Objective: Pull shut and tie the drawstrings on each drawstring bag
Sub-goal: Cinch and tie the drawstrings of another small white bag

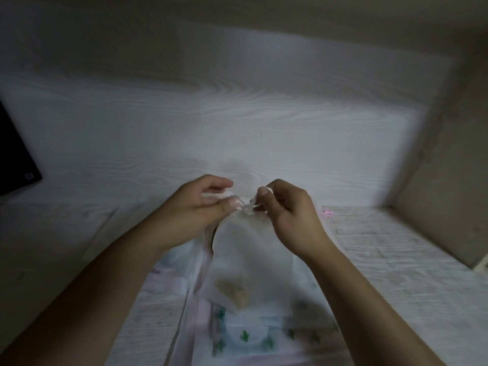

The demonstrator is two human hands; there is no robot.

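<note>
Sheer white fabric: drawstring bag (250, 249), held above the table (237, 114), looks light, limp, slippery.
Left hand (196, 207): pinches one cord at the gathered neck.
Right hand (286, 207): pinches the other.
Best hold: drawstrings (247, 207), close to the mouth.

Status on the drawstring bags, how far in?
Done: the white bag's mouth already looks gathered. In hand: left hand and right hand each pinch the drawstrings at its neck, apparently mid-tie. Left: the flat cactus-print bags lying beneath, none visibly tied; how many is unclear.
</note>
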